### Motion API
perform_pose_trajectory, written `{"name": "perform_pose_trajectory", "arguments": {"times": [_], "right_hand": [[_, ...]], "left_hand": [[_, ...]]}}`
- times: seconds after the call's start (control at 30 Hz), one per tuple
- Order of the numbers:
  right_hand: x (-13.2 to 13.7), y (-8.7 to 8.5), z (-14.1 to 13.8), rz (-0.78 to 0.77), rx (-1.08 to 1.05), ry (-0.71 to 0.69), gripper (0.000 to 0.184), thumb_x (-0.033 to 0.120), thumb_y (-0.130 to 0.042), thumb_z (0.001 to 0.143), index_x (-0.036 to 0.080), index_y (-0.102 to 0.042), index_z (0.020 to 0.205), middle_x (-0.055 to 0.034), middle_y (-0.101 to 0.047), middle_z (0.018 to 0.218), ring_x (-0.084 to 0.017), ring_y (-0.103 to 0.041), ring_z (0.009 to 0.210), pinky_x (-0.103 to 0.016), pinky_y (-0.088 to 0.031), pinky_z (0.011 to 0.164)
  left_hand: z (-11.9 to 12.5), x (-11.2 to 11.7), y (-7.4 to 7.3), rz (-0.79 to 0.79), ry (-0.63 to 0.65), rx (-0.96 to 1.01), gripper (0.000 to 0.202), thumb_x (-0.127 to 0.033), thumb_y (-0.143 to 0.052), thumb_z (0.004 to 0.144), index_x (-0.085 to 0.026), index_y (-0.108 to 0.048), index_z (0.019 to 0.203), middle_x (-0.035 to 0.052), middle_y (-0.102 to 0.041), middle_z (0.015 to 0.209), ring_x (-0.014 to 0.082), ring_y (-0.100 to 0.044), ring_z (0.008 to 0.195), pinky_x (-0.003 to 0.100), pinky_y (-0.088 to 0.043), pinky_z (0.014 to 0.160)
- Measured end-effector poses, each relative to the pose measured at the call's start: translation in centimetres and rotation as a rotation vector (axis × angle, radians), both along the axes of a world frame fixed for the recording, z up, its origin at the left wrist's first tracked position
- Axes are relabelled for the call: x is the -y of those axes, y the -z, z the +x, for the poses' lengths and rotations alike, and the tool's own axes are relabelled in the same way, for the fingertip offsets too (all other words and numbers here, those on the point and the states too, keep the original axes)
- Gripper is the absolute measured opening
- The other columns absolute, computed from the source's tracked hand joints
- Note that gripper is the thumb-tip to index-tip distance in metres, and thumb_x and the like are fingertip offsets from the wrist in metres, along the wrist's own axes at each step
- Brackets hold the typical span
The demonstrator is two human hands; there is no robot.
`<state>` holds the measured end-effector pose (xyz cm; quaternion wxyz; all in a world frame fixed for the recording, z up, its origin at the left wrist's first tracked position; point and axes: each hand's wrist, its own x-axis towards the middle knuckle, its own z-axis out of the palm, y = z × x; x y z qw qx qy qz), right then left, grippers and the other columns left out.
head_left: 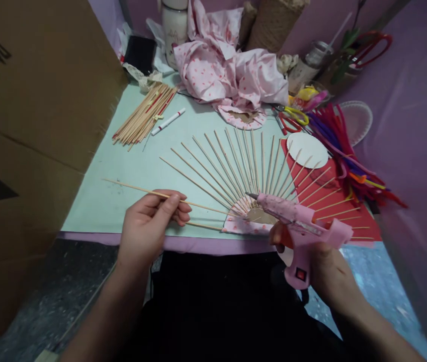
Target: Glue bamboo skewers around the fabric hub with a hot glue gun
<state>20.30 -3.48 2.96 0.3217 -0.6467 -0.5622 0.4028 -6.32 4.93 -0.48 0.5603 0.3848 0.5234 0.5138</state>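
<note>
Between the thumb and fingers of my left hand (pixel 156 213) is a thin wooden stick (pixel 134 187), its right end over the pink dotted fabric piece (pixel 232 224) at the table's front edge. My right hand (pixel 326 271) is wrapped round the handle of a pink glue gun (pixel 288 213), whose nozzle points left above the fabric piece. Several wooden sticks (pixel 213 158) fan outward from this half-round piece. Another stick (pixel 205 227) lies below my left fingers, running to the fabric. The glue gun hides part of the fan's centre.
A bundle of sticks (pixel 145 115) and a white marker (pixel 168 121) lie at back left. Crumpled dotted fabric (pixel 224 70) is at the back. Scissors (pixel 292 115), a white oval (pixel 307 150), red sheet (pixel 366 221) and colourful pipe cleaners (pixel 337 136) are right. Cardboard (pixel 47 100) stands left.
</note>
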Motion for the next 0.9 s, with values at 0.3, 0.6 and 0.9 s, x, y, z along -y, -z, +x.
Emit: {"name": "perform_pose_trajectory", "arguments": {"times": [0.3, 0.6, 0.9], "right_hand": [[0.9, 1.7, 1.1, -0.023, -0.205, -0.01, 0.062, 0.076, -0.029, 0.088, 0.024, -0.063, 0.094, -0.006, -0.061, 0.09, -0.025, -0.055, 0.082, -0.037, -0.043, 0.075], [0.9, 2.7, 1.9, 0.002, -0.159, 0.029, 0.067, 0.074, -0.03, 0.089, 0.021, -0.07, 0.095, -0.0092, -0.069, 0.087, -0.03, -0.062, 0.089, -0.04, -0.049, 0.081], [0.3, 2.7, 2.1, -0.038, -0.247, -0.032, 0.066, 0.074, -0.029, 0.09, 0.022, -0.068, 0.099, -0.0088, -0.069, 0.094, -0.029, -0.062, 0.09, -0.038, -0.05, 0.081]], "left_hand": [[0.0, -3.3, -0.6, -0.254, 0.105, -0.013, 0.022, -0.03, -0.075, 0.073, -0.011, -0.065, 0.076, 0.0057, -0.07, 0.065, 0.0112, -0.064, 0.053, 0.02, -0.054, 0.052], [-0.1, -5.0, -1.0, -0.484, 0.193, 0.012, 0.017, -0.014, -0.056, 0.089, -0.01, -0.069, 0.08, 0.0128, -0.075, 0.073, 0.0111, -0.069, 0.056, 0.017, -0.059, 0.058], [0.0, -5.6, -1.3, -0.59, 0.198, -0.048, 0.016, -0.012, -0.058, 0.086, -0.012, -0.072, 0.077, 0.0151, -0.076, 0.081, 0.0155, -0.074, 0.069, 0.017, -0.061, 0.064]]}}
